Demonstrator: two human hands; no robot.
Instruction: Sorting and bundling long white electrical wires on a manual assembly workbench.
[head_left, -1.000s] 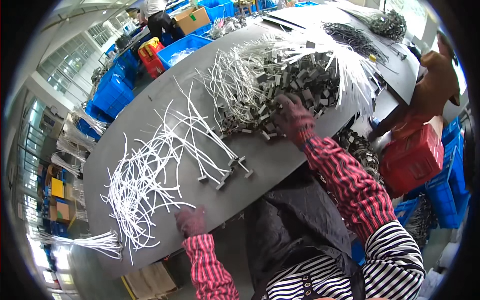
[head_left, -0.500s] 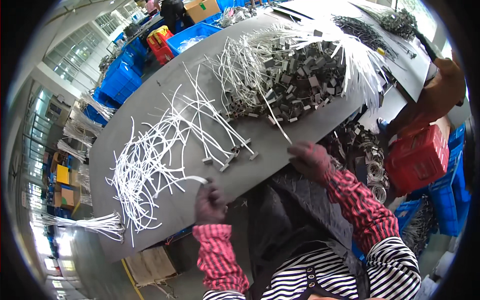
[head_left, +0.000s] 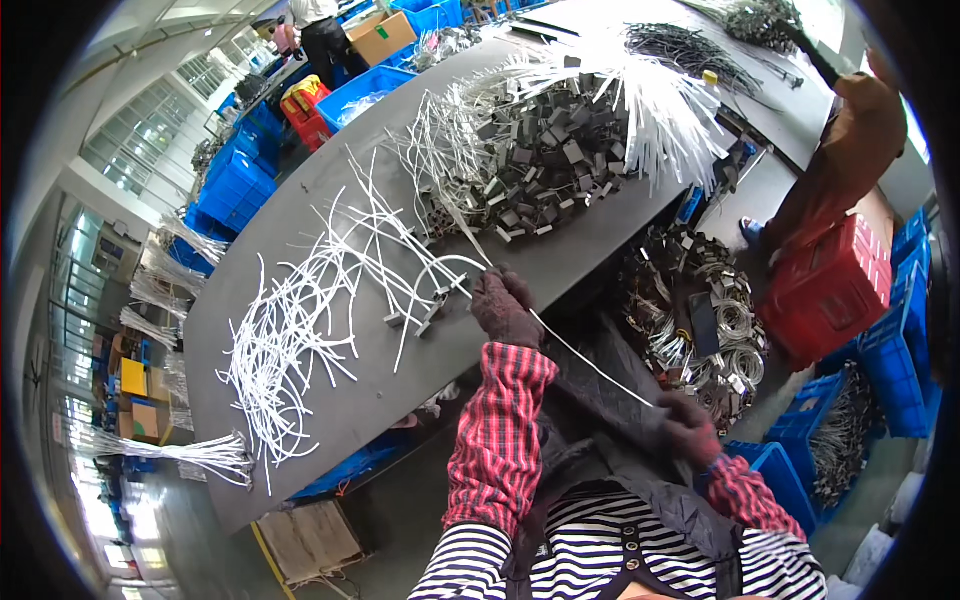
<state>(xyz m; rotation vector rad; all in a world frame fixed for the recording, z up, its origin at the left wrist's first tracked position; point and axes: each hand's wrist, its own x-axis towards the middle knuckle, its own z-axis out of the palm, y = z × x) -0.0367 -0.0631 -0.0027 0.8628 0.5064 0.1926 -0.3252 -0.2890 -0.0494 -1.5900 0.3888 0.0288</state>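
Note:
A thin white cable [head_left: 592, 366] stretches between my two gloved hands, off the table's front edge. My left hand [head_left: 506, 304], in a dark glove, is closed on it at the table edge; a curved white strip [head_left: 452, 262] also runs into these fingers. Lower right, my right hand [head_left: 688, 430] grips the cable's near end, its fingers slightly blurred. Beside my left hand lie white strips with small grey blocks [head_left: 424, 322] on their ends. Behind it is a heap of dark grey blocks [head_left: 550, 165] with white cables attached.
Loose white strips [head_left: 285, 350] cover the left of the grey table [head_left: 300, 205]. A bundle of white cables [head_left: 190, 450] overhangs its left end. Right of me are coiled cables [head_left: 742, 345], a red crate [head_left: 830, 290] and blue crates [head_left: 905, 340]. Another person's arm [head_left: 860, 150] shows at far right.
My left hand has moved right along the table edge and closed round the cable. My right hand has drawn the cable's end down and to the right, away from the heap.

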